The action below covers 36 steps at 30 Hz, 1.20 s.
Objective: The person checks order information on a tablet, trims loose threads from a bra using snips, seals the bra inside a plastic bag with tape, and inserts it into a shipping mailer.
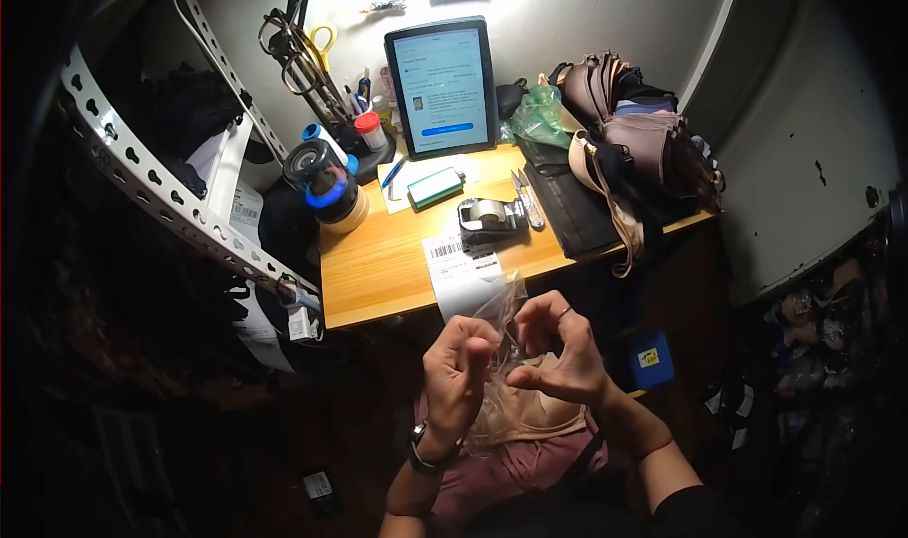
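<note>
A crumpled clear plastic bag (501, 316) stands up between my two hands, above my lap. My left hand (459, 363) is closed on the bag's left side, thumb against curled fingers; a watch is on that wrist. On the bag's right side, my right hand (567, 353) has bent fingers with the thumb held apart from them. Its fingertips are close to the film; whether they touch it is unclear. Under the hands a beige bra (549, 410) lies on my lap over pink cloth (511, 472), partly covered by the plastic.
On the wooden desk (369, 273) are a printed label sheet (463, 264), a tape dispenser (490, 218), snips (528, 200), a green-and-white box (436, 188) and a tablet (443, 88). Bras (643, 150) are piled at right. A metal shelf frame (170, 178) borders the left.
</note>
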Tool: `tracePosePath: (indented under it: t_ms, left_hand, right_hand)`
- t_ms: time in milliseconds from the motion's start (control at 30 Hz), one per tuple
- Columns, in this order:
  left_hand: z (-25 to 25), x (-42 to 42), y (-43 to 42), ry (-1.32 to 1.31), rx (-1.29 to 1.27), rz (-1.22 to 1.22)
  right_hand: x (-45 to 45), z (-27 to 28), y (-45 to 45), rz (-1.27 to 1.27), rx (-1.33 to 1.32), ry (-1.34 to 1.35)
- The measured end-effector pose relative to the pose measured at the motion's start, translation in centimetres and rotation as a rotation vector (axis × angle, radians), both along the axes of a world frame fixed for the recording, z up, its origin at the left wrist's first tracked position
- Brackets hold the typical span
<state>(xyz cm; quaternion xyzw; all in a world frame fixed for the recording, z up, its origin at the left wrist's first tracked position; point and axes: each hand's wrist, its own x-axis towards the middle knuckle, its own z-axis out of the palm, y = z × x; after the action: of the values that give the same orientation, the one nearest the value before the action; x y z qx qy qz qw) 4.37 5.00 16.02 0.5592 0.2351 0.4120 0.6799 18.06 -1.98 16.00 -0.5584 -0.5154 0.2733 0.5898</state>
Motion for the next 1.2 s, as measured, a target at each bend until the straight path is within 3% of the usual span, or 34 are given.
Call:
tracePosePath:
  t_ms: [67, 133, 200, 300, 400, 533, 600, 667, 733, 767, 800, 867, 933, 1000, 1200]
  left_hand:
    - [0.1, -0.4, 0.1, 0.045, 0.098, -0.032]
    - [0.5, -0.5, 0.0, 0.021, -0.048, -0.072]
    - [0.2, -0.8, 0.6, 0.074, -0.026, 0.003]
    - [0.6, -1.4, 1.2, 0.080, -0.194, 0.032]
    - [0.5, -1.5, 1.0, 0.029, -0.178, -0.040]
    - [-0.4, -2.2, 1.5, 0.008, -0.135, -0.156]
    - [-0.2, -2.6, 1.8, 0.018, -0.205, -0.163]
    - [-0.5, -2.4, 1.8, 0.026, -0.278, -0.169]
    - [-1.5, -1.8, 1.7, 0.363, 0.216, 0.163]
    - [-1.0, -1.8, 1.9, 0.654, 0.765, 0.403]
    - [-0.9, -1.6, 1.1, 0.641, 0.801, 0.581]
    - [-1.2, -2.5, -1.1, 0.531, 0.527, 0.459]
    - [-2.1, -2.7, -2.3, 0.501, 0.102, 0.024]
    - [-2.4, -1.7, -2.6, 0.292, -0.376, -0.178]
    - [-5.6, -2.2, -2.4, 0.185, -0.548, -0.329]
  right_hand:
    - [0.1, -0.2, 0.0, 0.045, -0.017, -0.022]
    - [0.4, -0.9, 0.2, 0.117, -0.145, 0.350]
    - [1.4, -0.7, -0.1, 0.161, -0.160, 0.434]
    - [3.2, 0.3, -1.0, 0.227, -0.311, 0.454]
    - [3.9, 0.2, -1.1, 0.307, -0.362, 0.570]
    - [3.9, -0.6, -0.6, 0.415, -0.374, 0.522]
    - [3.5, -1.1, -0.7, 0.380, -0.311, 0.554]
    - [3.6, -0.9, -0.9, 0.241, -0.327, 0.359]
    - [3.1, -0.9, -1.1, 0.184, -0.323, 0.393]
    - [3.0, -1.1, -1.2, 0.146, -0.283, 0.369]
    - [2.7, -1.3, -1.2, 0.109, -0.244, 0.345]
    - [1.5, -1.2, -1.2, 0.123, -0.185, 0.493]
    - [0.7, -1.8, -1.5, 0.112, -0.168, 0.369]
    - [-0.2, -2.6, -2.0, 0.145, -0.211, 0.334]
    - [-0.9, -3.7, -3.2, 0.072, -0.348, 0.338]
